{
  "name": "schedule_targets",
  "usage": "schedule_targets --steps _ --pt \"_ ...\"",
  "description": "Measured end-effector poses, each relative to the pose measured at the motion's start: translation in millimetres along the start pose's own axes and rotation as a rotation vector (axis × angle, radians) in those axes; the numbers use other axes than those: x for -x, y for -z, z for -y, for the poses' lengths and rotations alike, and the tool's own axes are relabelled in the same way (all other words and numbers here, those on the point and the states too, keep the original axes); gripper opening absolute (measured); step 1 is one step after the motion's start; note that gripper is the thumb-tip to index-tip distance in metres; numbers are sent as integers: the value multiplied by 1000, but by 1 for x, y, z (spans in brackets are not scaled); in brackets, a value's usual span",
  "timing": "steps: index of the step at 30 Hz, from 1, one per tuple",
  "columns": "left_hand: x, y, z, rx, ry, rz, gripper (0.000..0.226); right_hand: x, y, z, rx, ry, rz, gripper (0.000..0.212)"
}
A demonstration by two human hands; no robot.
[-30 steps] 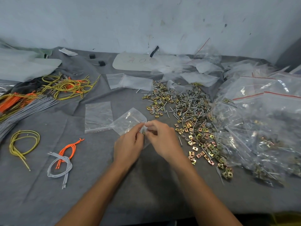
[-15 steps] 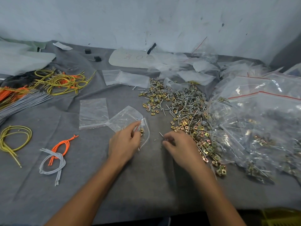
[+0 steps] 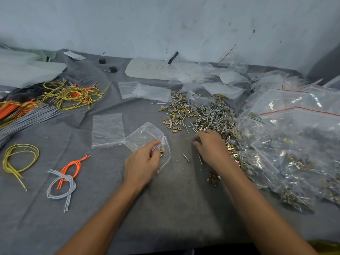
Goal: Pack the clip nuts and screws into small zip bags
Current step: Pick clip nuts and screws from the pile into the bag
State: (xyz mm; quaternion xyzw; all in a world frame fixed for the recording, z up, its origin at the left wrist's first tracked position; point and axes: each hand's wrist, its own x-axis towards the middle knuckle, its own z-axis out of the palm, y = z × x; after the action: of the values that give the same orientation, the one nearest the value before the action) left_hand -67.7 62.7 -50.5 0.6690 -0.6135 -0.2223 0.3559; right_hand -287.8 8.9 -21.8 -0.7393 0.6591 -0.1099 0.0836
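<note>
A small clear zip bag (image 3: 145, 137) lies on the grey cloth at the centre, with a brass clip nut (image 3: 161, 149) inside near its mouth. My left hand (image 3: 142, 163) pinches the bag's mouth edge. My right hand (image 3: 211, 146) reaches with curled fingers into the near edge of the pile of screws and clip nuts (image 3: 204, 116); whether it holds anything is hidden. A loose screw (image 3: 185, 156) lies between the hands. A second flat zip bag (image 3: 107, 130) lies just left of the first.
Large clear bags of packed hardware (image 3: 294, 144) fill the right side. Yellow, orange and grey cords (image 3: 70, 94) lie at the left, with small cord bundles (image 3: 62, 181) nearer. More small bags (image 3: 145, 92) and a white card (image 3: 150, 69) sit toward the wall.
My right hand left the bag's mouth and moved right, then forward into the screw pile. My left hand kept hold of the bag, which now lies lower on the cloth.
</note>
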Motion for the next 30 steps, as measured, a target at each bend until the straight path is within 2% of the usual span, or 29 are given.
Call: schedule_targets --steps 5,12,15,18,23,28,30 --pt "1 1 -1 7 12 12 41 9 -1 4 28 22 -58 13" --pt "2 4 -3 5 10 22 46 10 3 -1 45 51 -22 16" --pt "3 4 -5 12 11 31 46 -1 4 2 140 87 31 25" --pt "3 4 -5 21 19 18 44 -7 6 3 194 89 51 24" --pt "3 3 -4 6 14 14 43 -6 9 3 223 62 95 26" --pt "1 2 -2 -10 17 6 34 -11 22 -2 162 5 160 14" --pt "2 2 -2 -10 19 15 34 -13 24 0 180 18 181 22"
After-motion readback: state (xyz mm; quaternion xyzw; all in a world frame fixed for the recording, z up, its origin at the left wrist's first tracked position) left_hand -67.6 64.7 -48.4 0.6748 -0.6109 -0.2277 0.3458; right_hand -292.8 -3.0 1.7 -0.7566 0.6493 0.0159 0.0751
